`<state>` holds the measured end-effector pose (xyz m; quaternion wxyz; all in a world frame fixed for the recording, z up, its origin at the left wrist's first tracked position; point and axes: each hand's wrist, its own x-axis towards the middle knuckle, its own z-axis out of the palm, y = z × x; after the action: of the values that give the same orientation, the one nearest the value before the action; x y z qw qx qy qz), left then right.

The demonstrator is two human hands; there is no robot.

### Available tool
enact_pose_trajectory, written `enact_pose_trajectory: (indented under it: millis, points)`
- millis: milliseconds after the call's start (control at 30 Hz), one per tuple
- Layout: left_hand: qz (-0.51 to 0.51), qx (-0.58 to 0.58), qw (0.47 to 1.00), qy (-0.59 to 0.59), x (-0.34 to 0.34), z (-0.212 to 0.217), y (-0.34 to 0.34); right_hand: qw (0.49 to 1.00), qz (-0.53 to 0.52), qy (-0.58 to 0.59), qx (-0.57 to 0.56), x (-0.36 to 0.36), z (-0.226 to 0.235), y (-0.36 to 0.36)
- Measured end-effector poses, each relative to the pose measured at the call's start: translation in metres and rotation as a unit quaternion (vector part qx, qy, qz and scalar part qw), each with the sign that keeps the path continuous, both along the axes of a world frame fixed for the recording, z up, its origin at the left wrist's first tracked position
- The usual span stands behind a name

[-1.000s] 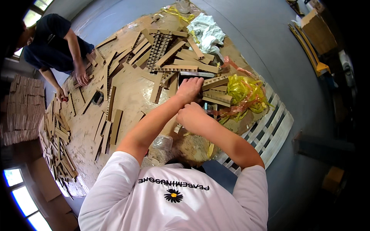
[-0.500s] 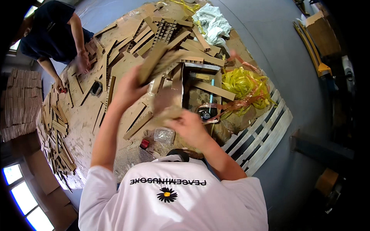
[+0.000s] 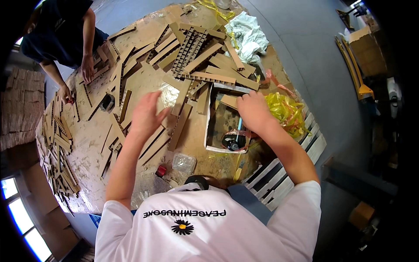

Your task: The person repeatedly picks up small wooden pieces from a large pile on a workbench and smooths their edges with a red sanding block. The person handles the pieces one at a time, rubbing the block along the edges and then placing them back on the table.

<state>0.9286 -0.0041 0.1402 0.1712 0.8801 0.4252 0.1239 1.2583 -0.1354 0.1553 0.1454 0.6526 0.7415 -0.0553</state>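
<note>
My left hand (image 3: pixel 147 117) is over the middle of the table, empty, with thumb and fingers apart. Beneath and beside it lie loose brown cardboard strips (image 3: pixel 180 126), some with notched edges. My right hand (image 3: pixel 254 110) reaches over a shallow open box (image 3: pixel 208 126) with pale edges. Its fingers close on a flat cardboard strip (image 3: pixel 229 101) that lies across the box, and the hand covers much of that strip. Inside the box are a light-blue stick (image 3: pixel 239 124) and a black round tool (image 3: pixel 234 142), possibly a tape holder.
Yellow plastic strapping (image 3: pixel 286 113) and white plastic sheeting (image 3: pixel 246 37) lie along the table's right side. A clear plastic container (image 3: pixel 184 163) and a red object (image 3: pixel 161 170) sit near me. Across the table, a co-worker's hands (image 3: pixel 87 68) handle strips. A slatted pallet (image 3: pixel 279 181) juts out at right.
My left hand has let go of the bundle of cardboard strips it held. My right hand has moved away from me and right, onto the strip over the box.
</note>
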Motion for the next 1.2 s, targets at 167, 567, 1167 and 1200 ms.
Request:
enact_pose_trajectory:
  millis: [167, 567, 1167, 1200]
  points:
    - [0.040, -0.210, 0.970, 0.119, 0.070, -0.041, 0.005, 0.868, -0.047, 0.491, 0.059, -0.062, 0.040, 0.028]
    - [0.131, -0.510, 0.826, -0.203, 0.116, -0.107, -0.015, 0.930, -0.255, 0.259, -0.053, 0.104, -0.065, 0.164]
    - [0.360, -0.541, 0.554, -0.520, 0.078, -0.062, 0.018, 0.887, 0.067, 0.455, -0.038, -0.046, -0.089, 0.224]
    - [0.392, -0.517, 0.554, -0.522, 0.067, -0.066, 0.018, 0.866, -0.018, 0.489, -0.101, -0.032, -0.069, 0.238]
